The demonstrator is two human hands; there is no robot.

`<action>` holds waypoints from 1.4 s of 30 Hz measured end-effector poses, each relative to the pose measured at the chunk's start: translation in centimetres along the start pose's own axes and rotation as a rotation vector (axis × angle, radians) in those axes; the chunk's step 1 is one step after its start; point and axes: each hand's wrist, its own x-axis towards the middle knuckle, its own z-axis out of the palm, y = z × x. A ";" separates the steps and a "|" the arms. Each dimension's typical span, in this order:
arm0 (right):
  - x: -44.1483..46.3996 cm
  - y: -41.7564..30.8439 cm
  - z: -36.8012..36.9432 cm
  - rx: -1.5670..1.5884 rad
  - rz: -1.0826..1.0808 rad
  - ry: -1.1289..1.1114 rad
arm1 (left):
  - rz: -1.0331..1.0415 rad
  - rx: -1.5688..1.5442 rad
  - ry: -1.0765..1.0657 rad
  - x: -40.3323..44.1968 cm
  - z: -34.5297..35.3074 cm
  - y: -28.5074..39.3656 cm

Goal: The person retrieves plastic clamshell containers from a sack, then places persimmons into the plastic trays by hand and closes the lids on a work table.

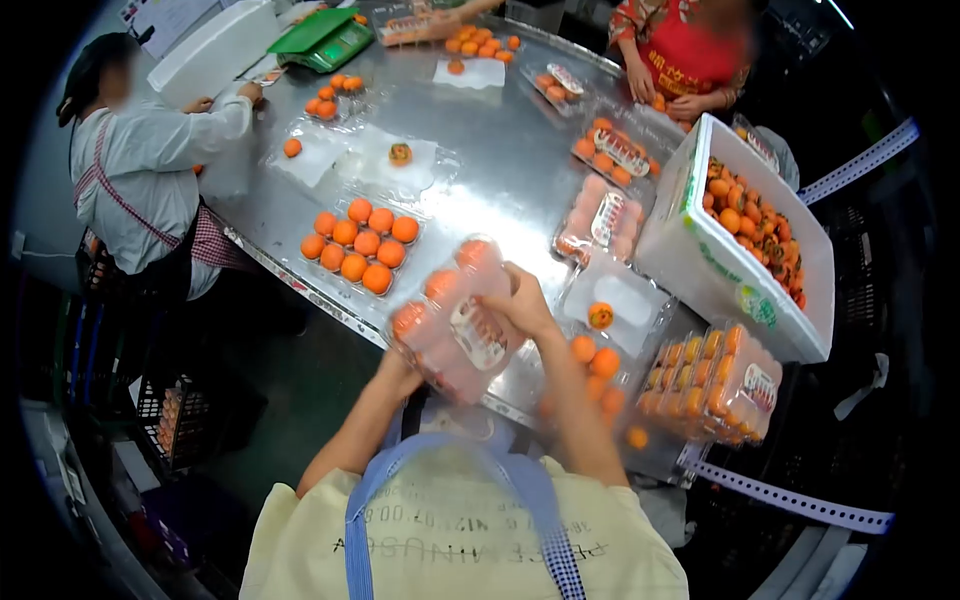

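Note:
Between my hands is a clear plastic clamshell pack of persimmons (437,345), tilted above the near edge of the table, with a printed label on its lid. My right hand (522,305) grips its right side, fingers over the lid. At the lower left edge my left hand (402,372) holds the pack, its fingers mostly hidden underneath. On the table left of the pack stands an open tray filled with orange persimmons (365,243). Near my right forearm lie an open clamshell with a single persimmon (600,316) and another partly blurred tray of persimmons (597,372).
A white foam box (680,215) of loose persimmons stands at the right, with stacked filled packs (705,385) before it. Closed packs (602,222) lie along the table (480,130). A green scale (320,42) sits far left. Co-workers stand left (150,170) and far right (690,55).

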 end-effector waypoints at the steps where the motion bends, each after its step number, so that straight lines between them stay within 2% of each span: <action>1: 0.8 0.1 -0.1 -0.110 0.023 0.027 | 0.048 0.009 -0.035 0.5 -0.1 1.3; 3: 1.9 -0.5 0.4 -0.296 0.105 0.065 | 0.147 0.022 -0.102 1.1 -1.1 3.6; 4: 2.6 -0.8 0.7 -0.392 0.141 0.076 | 0.122 0.068 -0.097 1.8 -2.0 4.5; 8: 5.8 -0.4 1.5 -0.458 0.301 -0.018 | 0.056 0.216 -0.047 3.3 -4.4 6.1; 9: 6.6 -0.6 1.3 -0.502 0.334 -0.110 | 0.033 0.267 -0.051 3.3 -4.7 6.6; 13: 9.0 2.3 0.2 -0.554 0.363 -0.199 | -0.010 0.375 -0.168 3.6 -5.4 7.5; 15: 9.8 3.3 -0.3 -0.588 0.310 -0.219 | -0.016 0.337 -0.264 3.6 -5.8 7.9; 17: 10.4 4.5 -1.0 -0.602 0.253 -0.229 | -0.032 0.490 -0.279 3.9 -5.6 8.5; 20: 10.9 2.2 -0.4 -0.605 0.389 -0.286 | -0.027 0.604 -0.276 5.5 -7.0 8.5; 23: 12.1 2.8 -1.0 -0.718 0.431 -0.390 | -0.015 0.668 -0.295 6.8 -8.1 8.0; 26: 11.9 2.5 -0.9 -0.746 0.382 -0.288 | -0.028 0.737 -0.268 7.4 -8.2 7.8; 29: 10.9 1.9 0.2 -0.860 0.197 -0.133 | -0.002 0.890 -0.183 7.7 -7.8 7.6; 32: 9.0 1.6 2.1 -1.152 -0.320 0.145 | 0.033 1.008 -0.154 8.1 -7.9 7.3; 33: 8.0 1.2 3.0 -1.023 -0.279 0.104 | 0.047 1.031 -0.157 8.3 -8.1 7.1; 36: 4.8 2.2 6.5 -0.987 -0.366 -0.061 | 0.057 1.057 -0.128 8.5 -8.0 6.9; 39: 2.9 1.3 9.9 -1.155 -0.387 -0.137 | 0.062 1.055 -0.112 8.5 -7.5 7.0; 42: 2.9 2.7 10.9 -1.262 -0.376 -0.098 | 0.081 1.053 -0.108 8.4 -7.5 6.8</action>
